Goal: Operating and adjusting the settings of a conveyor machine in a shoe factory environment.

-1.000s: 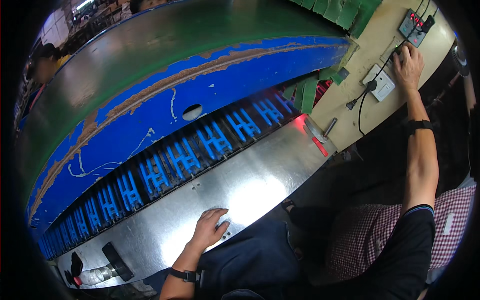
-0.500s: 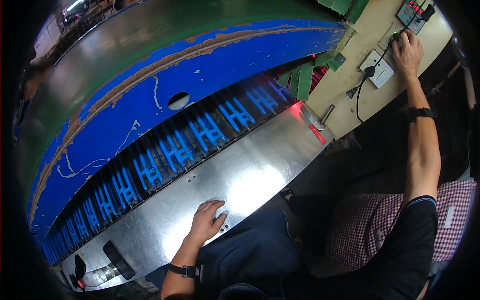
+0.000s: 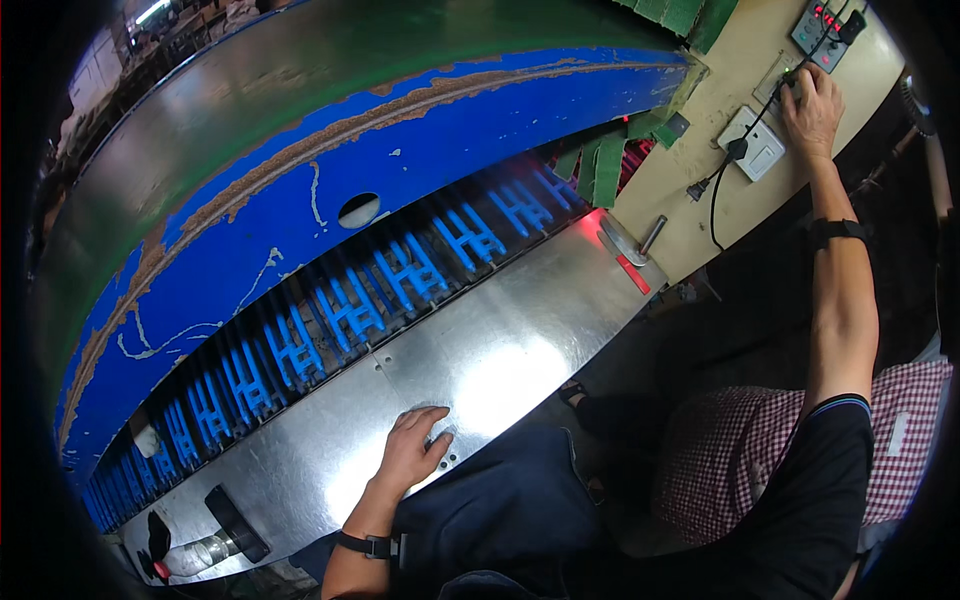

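Note:
My left hand (image 3: 414,449) lies open on the shiny metal table top (image 3: 480,345), near its front edge, with thumb and fingers spread and nothing in them. My right hand (image 3: 814,118) reaches to the beige panel (image 3: 690,205) at the far right. Its fingers are bent together over a small fitting beside a black cable (image 3: 716,190); what the fingertips press or grip is hidden. Next to this hand are a white switch socket (image 3: 757,145) and a control box (image 3: 829,35) with red lit digits. Rows of blue forked bars (image 3: 350,312) stand behind the metal top.
A long blue machine cover (image 3: 250,215) with chipped edges arches over the bars. Near the right end sit a metal handle (image 3: 652,235) and a red strip (image 3: 633,274). A clear bottle (image 3: 203,553) lies at the lower left by a black block (image 3: 237,523). Checkered cloth (image 3: 740,440) is at the right.
A pale object has appeared among the blue bars at the far left. A dark shape by the left rim has gone. My hands have hardly moved.

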Tool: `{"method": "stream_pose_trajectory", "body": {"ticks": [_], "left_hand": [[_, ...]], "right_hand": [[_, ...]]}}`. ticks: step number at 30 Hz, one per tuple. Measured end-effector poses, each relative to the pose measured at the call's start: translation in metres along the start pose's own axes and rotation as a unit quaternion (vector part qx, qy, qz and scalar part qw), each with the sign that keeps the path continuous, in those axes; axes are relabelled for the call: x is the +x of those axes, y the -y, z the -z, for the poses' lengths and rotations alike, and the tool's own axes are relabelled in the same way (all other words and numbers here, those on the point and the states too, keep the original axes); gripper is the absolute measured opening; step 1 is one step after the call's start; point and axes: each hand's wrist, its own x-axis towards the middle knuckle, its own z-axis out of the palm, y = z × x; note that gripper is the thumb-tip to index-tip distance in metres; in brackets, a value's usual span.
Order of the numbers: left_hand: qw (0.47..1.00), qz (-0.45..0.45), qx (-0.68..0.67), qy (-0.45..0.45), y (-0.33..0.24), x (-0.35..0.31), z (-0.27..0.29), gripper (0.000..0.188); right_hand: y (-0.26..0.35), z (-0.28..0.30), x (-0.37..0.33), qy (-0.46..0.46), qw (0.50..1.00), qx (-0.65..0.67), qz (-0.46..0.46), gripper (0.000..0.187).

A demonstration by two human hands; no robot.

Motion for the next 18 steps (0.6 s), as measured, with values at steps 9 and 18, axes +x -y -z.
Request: {"method": "stream_pose_trajectory", "body": {"ticks": [9,18], "left_hand": [[1.000,-0.007,0.000,-0.002,-0.0004,0.0020,-0.0022,0.037],[1.000,0.000,-0.007,0.000,0.0005,0.0044,-0.0043,0.037]], "right_hand": [[0.0009,0.0002,-0.0005,0.004,1.000,0.004,-0.001,0.025],[-0.0002,-0.0053,-0.0022,0.009,1.000,0.005,-0.003,0.026]]}}
